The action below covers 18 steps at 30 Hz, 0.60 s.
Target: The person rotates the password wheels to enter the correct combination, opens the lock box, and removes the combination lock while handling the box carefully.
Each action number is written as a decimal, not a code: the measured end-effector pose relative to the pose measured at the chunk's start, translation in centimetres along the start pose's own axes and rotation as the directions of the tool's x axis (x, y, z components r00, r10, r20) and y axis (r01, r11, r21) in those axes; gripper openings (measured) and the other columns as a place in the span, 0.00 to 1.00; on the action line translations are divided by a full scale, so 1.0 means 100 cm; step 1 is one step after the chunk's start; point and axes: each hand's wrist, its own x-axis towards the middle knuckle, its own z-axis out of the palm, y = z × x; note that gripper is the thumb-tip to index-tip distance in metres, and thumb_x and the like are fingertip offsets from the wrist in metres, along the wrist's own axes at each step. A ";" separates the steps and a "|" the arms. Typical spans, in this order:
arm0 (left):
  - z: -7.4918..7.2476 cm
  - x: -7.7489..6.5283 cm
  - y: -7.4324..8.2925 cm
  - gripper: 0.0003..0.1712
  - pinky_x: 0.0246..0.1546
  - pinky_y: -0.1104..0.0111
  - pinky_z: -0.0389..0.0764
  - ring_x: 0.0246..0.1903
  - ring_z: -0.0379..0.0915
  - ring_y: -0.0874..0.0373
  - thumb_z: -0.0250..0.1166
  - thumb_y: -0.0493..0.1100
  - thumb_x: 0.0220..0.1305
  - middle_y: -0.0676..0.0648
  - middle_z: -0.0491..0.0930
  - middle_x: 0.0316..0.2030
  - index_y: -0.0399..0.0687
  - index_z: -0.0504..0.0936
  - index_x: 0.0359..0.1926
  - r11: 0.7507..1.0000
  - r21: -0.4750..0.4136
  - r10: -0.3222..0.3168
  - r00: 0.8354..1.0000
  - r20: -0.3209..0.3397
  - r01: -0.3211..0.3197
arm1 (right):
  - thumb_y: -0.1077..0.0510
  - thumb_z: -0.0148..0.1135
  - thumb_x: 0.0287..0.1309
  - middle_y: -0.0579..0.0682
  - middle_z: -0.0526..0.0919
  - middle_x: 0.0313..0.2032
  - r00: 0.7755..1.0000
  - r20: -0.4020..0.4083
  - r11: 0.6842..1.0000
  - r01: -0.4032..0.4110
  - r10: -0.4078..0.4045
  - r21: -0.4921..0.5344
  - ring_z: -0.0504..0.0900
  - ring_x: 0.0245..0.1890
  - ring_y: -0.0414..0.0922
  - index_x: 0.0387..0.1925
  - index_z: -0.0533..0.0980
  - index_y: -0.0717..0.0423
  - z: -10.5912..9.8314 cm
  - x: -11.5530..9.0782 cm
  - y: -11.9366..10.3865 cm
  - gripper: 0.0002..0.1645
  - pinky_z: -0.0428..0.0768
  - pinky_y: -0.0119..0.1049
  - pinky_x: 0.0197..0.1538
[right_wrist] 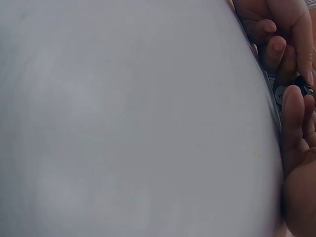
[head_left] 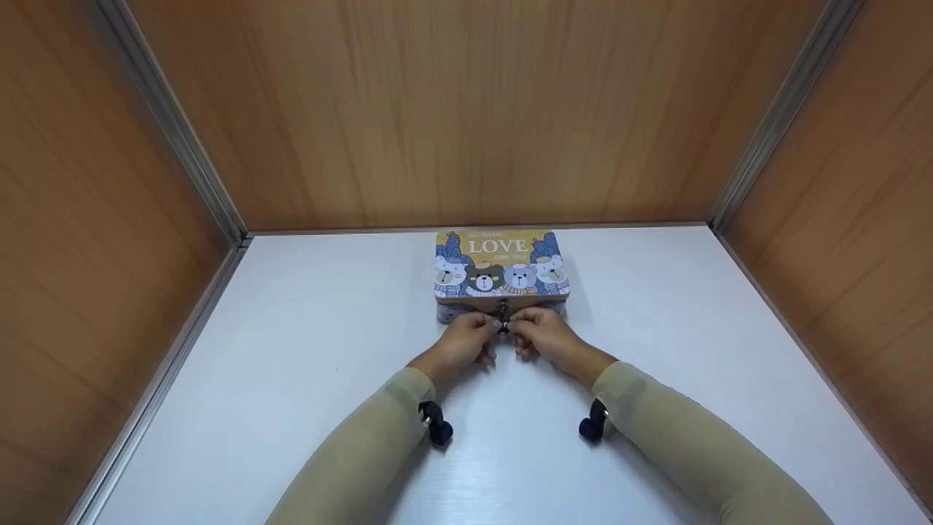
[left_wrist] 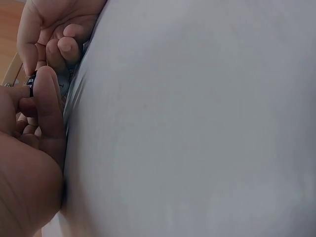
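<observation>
A tin box (head_left: 501,264) with a yellow lid, the word LOVE and cartoon bears stands closed at the back of the table. From the clasp (head_left: 503,306) on its front hangs a small black combination padlock (head_left: 503,327); pale marks show on its dark body (left_wrist: 31,83) in the left wrist view. My left hand (head_left: 466,337) pinches the padlock from the left between thumb and forefinger. Opposite it, my right hand (head_left: 545,334) pinches the padlock from the right, with its other fingers curled below. Fingertips partly cover the padlock in both wrist views.
The white table (head_left: 328,328) carries the box near the wood-look back wall (head_left: 466,117). Similar panels with metal corner strips (head_left: 178,117) rise at left and right. A dark wrist camera (head_left: 440,432) hangs under each sleeve.
</observation>
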 end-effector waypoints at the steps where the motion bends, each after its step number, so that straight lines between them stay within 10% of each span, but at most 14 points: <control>1: 0.000 0.000 0.000 0.18 0.26 0.70 0.86 0.22 0.81 0.59 0.58 0.46 0.90 0.49 0.81 0.24 0.33 0.84 0.57 1.000 0.002 0.002 1.000 0.000 -0.002 | 0.60 0.65 0.78 0.48 0.83 0.26 1.000 0.000 1.000 0.002 -0.002 -0.009 0.84 0.21 0.40 0.51 0.84 0.63 0.000 0.000 0.000 0.10 0.85 0.30 0.27; 18: 0.002 -0.002 0.002 0.17 0.25 0.69 0.85 0.23 0.80 0.59 0.58 0.44 0.90 0.47 0.81 0.27 0.32 0.83 0.58 0.998 -0.064 -0.011 1.000 -0.002 0.011 | 0.57 0.60 0.83 0.46 0.81 0.23 1.000 0.013 0.998 0.013 -0.013 -0.056 0.83 0.20 0.38 0.44 0.85 0.63 0.001 0.001 0.000 0.14 0.83 0.29 0.26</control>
